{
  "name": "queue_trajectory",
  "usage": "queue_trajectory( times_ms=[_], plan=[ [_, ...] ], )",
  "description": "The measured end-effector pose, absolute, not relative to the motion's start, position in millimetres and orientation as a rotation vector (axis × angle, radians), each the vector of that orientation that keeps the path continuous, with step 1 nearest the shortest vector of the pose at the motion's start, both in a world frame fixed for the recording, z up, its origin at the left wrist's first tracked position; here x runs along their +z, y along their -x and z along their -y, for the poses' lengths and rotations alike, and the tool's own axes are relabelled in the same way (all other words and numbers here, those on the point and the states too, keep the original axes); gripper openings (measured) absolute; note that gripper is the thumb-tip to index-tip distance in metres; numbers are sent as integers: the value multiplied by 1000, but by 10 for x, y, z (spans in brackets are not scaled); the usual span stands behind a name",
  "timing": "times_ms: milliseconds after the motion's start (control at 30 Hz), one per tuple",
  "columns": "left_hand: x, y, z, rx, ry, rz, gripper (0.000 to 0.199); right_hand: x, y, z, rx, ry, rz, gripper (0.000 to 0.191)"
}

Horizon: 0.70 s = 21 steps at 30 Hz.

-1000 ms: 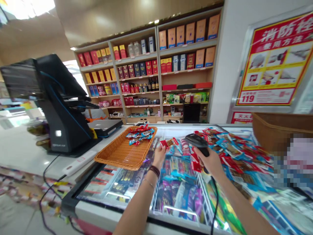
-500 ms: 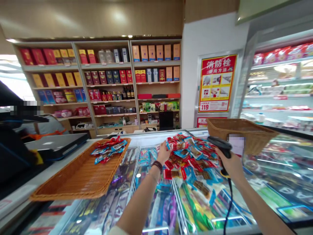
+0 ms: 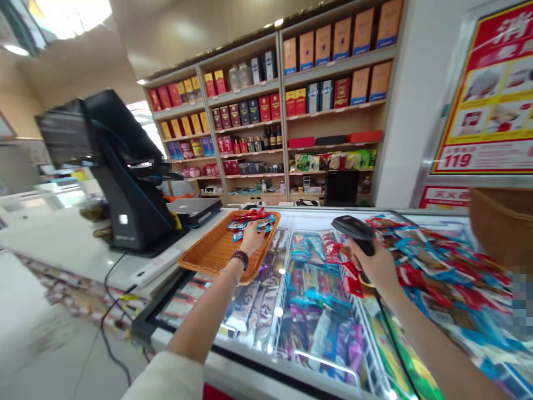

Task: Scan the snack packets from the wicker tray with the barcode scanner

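Observation:
My left hand reaches over the wicker tray, its fingers closed on a small blue-and-red snack packet among several similar packets heaped at the tray's far end. The fingertips are partly hidden. In my right hand is a black barcode scanner, its head pointing left and its cable hanging down. Beside and below that hand, a large pile of red and blue snack packets spreads across the glass freezer top.
Wrapped ice creams lie in wire baskets under the glass. A black checkout terminal and a flat dark device stand on the left counter. At right is a brown basket. Shelves of boxes line the back.
The view has turned left. My left hand has moved from the packet pile to the packets in the wicker tray. My right hand still holds the scanner, now left of the pile.

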<state>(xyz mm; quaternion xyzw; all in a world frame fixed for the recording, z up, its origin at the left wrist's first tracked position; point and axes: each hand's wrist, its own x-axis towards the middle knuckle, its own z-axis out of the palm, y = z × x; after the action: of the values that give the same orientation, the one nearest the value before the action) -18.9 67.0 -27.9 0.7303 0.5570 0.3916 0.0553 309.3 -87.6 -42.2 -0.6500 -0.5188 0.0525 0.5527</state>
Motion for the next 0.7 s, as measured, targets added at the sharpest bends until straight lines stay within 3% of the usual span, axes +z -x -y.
queue_trajectory(
  times_ms=[133,267,500,700],
  plan=[
    [-216,759,-785,738,-2163,-2067,52,-464,-2406,675,358,1469,1303,49],
    [-288,926,-921,341,-2200,-2142,49,-567,-1985,616,323,1489,1459,47],
    [-409,923,-1027,237,-2252,-2179,49,-656,-1827,658,246,1597,1676,45],
    [-309,822,-703,78,-2303,-2223,33,-676,-1821,681,217,1583,1710,46]
  ],
)
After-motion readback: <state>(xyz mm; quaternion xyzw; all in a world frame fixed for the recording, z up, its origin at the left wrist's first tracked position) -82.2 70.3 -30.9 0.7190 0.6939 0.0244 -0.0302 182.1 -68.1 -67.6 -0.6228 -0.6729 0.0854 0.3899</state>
